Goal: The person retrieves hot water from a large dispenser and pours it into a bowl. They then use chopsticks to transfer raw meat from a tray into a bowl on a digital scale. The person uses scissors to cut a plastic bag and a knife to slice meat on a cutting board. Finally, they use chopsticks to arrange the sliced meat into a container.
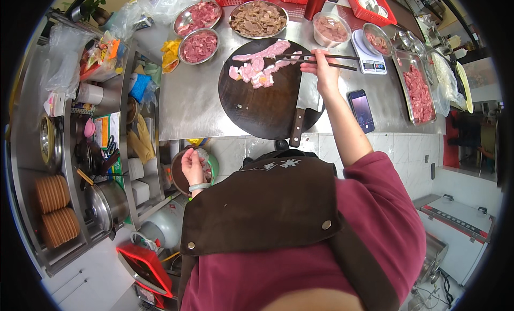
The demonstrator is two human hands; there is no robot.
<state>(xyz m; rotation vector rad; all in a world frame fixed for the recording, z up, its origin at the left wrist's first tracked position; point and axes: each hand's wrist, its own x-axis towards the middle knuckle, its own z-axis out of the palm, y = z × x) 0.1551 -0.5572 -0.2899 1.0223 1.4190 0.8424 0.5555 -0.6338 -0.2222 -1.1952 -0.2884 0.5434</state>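
Note:
My right hand (323,70) holds a pair of dark chopsticks (333,61), their tips reaching left to the strips of pale raw meat (257,68). That meat lies on the upper part of a round, dark cutting board (257,106). A cleaver (308,90) rests along the board's right side, its wooden handle pointing toward me. Low at the left, away from the board, my left hand (192,164) hangs above a bin (209,166) by the table's front edge, fingers bent; whether it holds anything small is unclear. A bracelet circles that wrist.
Behind the board stand metal bowls of meat (258,20) and a plastic tub (331,30). At the right are a kitchen scale (371,62) with a bowl, a phone (361,110) and a tray of meat (418,94). A steel shelf unit (126,90) stands left.

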